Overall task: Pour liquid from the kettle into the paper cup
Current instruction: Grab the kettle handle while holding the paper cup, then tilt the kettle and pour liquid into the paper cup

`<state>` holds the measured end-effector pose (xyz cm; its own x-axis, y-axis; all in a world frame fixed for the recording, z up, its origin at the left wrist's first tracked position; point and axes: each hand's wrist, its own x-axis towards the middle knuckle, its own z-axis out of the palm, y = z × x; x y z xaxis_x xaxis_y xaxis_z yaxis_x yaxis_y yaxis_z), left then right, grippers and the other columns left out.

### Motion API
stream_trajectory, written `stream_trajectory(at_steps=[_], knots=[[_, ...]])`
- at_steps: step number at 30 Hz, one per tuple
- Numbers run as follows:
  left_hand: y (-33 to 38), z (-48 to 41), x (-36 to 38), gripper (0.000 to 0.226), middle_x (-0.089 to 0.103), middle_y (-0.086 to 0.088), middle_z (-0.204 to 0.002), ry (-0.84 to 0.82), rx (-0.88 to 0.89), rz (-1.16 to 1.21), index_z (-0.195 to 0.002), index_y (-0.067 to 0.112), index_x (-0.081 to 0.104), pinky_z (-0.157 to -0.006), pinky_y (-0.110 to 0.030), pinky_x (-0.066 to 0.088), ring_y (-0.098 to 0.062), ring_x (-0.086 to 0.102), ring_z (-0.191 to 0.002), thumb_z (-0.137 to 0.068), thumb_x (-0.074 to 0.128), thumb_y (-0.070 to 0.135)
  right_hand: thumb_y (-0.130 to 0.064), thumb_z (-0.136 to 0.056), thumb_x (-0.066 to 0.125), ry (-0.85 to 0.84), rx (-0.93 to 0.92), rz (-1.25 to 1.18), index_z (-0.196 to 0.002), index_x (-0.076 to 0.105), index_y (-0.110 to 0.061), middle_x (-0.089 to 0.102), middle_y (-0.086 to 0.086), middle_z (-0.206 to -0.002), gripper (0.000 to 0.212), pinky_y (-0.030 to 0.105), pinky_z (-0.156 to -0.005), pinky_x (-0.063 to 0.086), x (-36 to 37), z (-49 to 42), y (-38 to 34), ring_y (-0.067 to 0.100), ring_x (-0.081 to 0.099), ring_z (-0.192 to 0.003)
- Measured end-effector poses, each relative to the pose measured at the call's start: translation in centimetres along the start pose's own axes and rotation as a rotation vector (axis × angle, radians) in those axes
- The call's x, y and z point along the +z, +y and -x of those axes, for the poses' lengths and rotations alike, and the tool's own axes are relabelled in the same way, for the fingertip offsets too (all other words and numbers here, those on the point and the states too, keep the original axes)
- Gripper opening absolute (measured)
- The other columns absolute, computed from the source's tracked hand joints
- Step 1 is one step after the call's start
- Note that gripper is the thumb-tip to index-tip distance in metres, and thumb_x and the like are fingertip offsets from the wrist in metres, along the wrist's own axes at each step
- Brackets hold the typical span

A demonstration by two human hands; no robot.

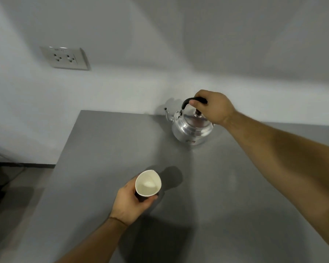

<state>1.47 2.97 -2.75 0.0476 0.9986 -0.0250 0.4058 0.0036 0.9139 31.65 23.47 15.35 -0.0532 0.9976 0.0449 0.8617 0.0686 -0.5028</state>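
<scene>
A shiny metal kettle [191,128] with a black handle stands upright near the back of the grey table [106,141], its spout pointing left. My right hand [215,107] is closed around the handle from above. Nearer to me, my left hand [130,201] holds a paper cup [148,184] with a dark outside and a white inside. The cup's rim is squeezed slightly out of round. Its mouth faces up and a pale patch shows at the bottom. Cup and kettle are well apart.
A white wall runs behind the table, with a double power socket [65,58] at the upper left. The table's left edge [65,149] drops to a darker floor area. The kettle stands close to the wall.
</scene>
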Motion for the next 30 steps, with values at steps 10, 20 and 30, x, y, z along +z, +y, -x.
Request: stream_trajectory(at_steps=[10, 20, 30], knots=[[-0.6, -0.1, 0.1, 0.053, 0.076, 0.026, -0.099, -0.023, -0.048, -0.033, -0.102, 0.052, 0.065, -0.083, -0.014, 0.054, 0.006, 0.071, -0.096, -0.059, 0.094, 0.042, -0.039, -0.097, 0.075, -0.02, -0.07, -0.226, -0.108, 0.083, -0.043, 0.082, -0.025, -0.106, 0.014, 0.039, -0.103, 0.059, -4.4, 8.4, -4.1, 0.002, 0.075, -0.103], [-0.2, 0.0, 0.1, 0.05, 0.073, 0.03, -0.086, -0.025, -0.076, -0.051, -0.098, 0.047, 0.064, -0.074, -0.005, 0.049, 0.01, 0.069, -0.088, -0.062, 0.095, 0.032, -0.059, -0.098, 0.063, -0.11, -0.2, 0.081, -0.116, 0.075, -0.059, 0.067, -0.031, -0.087, 0.022, 0.033, -0.082, 0.047, -3.4, 16.0, -7.0, 0.003, 0.064, -0.092], [-0.4, -0.1, -0.1, 0.053, 0.077, 0.01, -0.095, -0.043, -0.045, -0.073, -0.11, 0.029, 0.07, -0.077, -0.018, 0.054, -0.005, 0.071, -0.086, -0.064, 0.095, 0.035, -0.06, -0.104, 0.047, -0.163, -0.322, 0.478, -0.113, 0.074, -0.054, 0.072, -0.012, -0.09, 0.029, 0.03, -0.062, 0.042, -1.0, 17.8, -10.8, 0.019, 0.068, -0.09]])
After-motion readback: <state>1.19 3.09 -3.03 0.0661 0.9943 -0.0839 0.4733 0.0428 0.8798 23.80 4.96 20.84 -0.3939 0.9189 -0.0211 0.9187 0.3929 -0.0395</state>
